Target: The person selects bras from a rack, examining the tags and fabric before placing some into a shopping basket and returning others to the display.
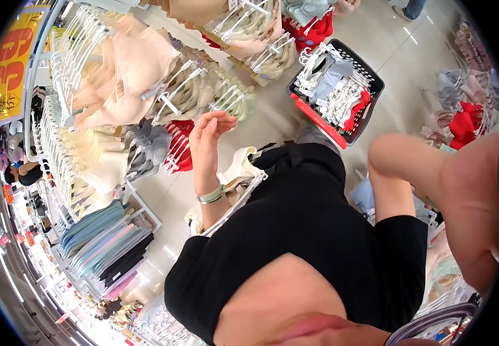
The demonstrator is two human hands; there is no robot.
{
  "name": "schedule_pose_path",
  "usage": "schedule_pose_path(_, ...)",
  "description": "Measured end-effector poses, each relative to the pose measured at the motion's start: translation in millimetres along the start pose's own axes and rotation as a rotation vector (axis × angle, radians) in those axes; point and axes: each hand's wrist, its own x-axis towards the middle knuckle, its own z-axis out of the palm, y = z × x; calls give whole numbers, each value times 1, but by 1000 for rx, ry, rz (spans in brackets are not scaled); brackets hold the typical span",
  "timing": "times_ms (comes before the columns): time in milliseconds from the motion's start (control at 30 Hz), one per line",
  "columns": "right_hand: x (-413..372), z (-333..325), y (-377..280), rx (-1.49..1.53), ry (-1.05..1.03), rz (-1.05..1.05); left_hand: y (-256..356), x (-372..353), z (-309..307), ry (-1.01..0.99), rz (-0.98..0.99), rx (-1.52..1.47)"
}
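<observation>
My left hand (212, 135) is raised at the middle left, with its fingers stretched out and slightly curved, holding nothing. A pale bracelet (210, 195) circles that wrist. Just beyond the fingers, pale green and beige bras (226, 92) hang on a rack. Between my left forearm and my black top is a cream bra (241, 168) on a white hanger (241, 199); what supports it is hidden. My right arm is bent up close to the camera, and my right hand (475, 242) is at the right edge, its fingers out of sight.
A black shopping basket (370, 72) with a red handle (318, 120) stands on the floor ahead, holding white hangers and garments. Racks of peach bras (128, 63) and folded clothes (102, 236) line the left. More garments (462, 121) hang at right. Another person's leg (414, 8) shows at the top.
</observation>
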Motion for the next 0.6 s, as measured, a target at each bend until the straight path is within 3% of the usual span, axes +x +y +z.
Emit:
schedule_pose_path(100, -20, -48, -12, -144, 168, -65, -6, 6, 13, 1, -26, -9)
schedule_pose_path(133, -19, -49, -2, -193, 277, -73, -7, 7, 18, -5, -46, -5)
schedule_pose_path(167, -26, -49, 22, -46, 475, 45, -8, 8, 23, -17, -48, -12)
schedule_pose_path(233, -4, 33, 106, -688, 345, 47, -9, 9, 30, -31, -37, -25)
schedule_pose_path(267, -24, 12, 116, -965, 129, 248, -10, 9, 33, -41, -36, -26)
schedule_pose_path(300, -50, -3, 129, -1035, 14, 543, -10, 10, 37, -27, -30, -21)
schedule_pose_path(367, -139, -41, 159, -903, -114, 1251, -16, 11, 43, -18, -15, -35)
schedule_pose_path(433, -311, -95, 177, -828, -611, 1532, -20, 12, 50, -11, 5, -44)
schedule_pose_path(500, -312, -59, 148, -568, -862, 1745, -25, 8, 59, -7, -5, 2)
schedule_pose_path(567, -351, -52, 139, -753, -572, 1494, -33, 5, 66, 14, -7, -10)
schedule_pose_path(600, -352, -60, 142, -753, -580, 1492, -36, 3, 68, 23, -23, -8)
